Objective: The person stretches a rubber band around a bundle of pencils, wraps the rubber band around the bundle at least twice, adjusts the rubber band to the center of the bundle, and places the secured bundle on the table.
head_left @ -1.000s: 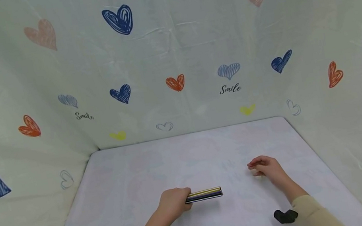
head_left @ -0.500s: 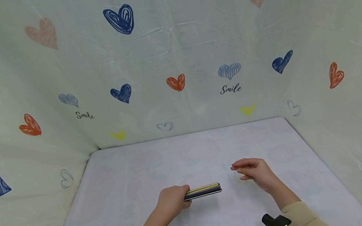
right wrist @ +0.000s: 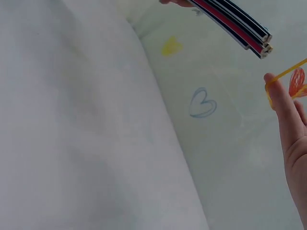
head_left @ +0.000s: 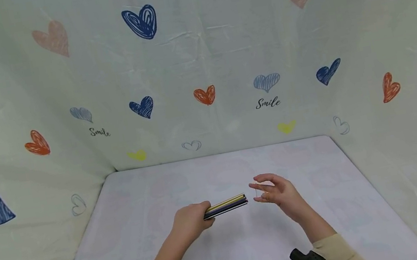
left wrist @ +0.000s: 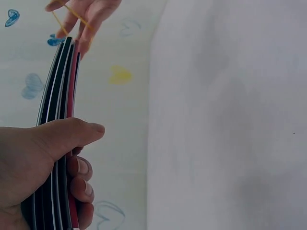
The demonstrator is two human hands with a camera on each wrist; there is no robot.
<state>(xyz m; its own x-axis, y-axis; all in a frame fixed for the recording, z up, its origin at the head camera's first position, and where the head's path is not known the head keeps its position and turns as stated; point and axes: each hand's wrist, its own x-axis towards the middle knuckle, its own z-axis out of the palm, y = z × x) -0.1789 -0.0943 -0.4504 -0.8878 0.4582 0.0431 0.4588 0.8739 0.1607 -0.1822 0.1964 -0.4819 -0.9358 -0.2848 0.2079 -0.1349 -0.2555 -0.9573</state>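
Note:
My left hand (head_left: 191, 220) grips a bundle of pencils (head_left: 228, 204) above the table, thumb on one side and fingers curled round the other. Dark, white-striped and red pencils (left wrist: 62, 81) show in the left wrist view, and yellow ones in the head view. The free ends of the pencils (right wrist: 261, 45) point toward my right hand (head_left: 280, 195). That hand's fingers are spread apart, with a thin yellow rubber band (right wrist: 290, 70) stretched across them just beyond the pencil ends. Part of the band is hidden behind the fingers.
Under both hands lies a white table (head_left: 152, 191). A pale curtain (head_left: 194, 49) printed with hearts and "Smile" surrounds its back and sides. Black wrist mounts (head_left: 306, 257) sit on both forearms at the cuffs.
My right hand has moved left toward the pencils and its fingers have spread, stretching the rubber band. My left hand has lifted the bundle slightly and tilted its free end upward.

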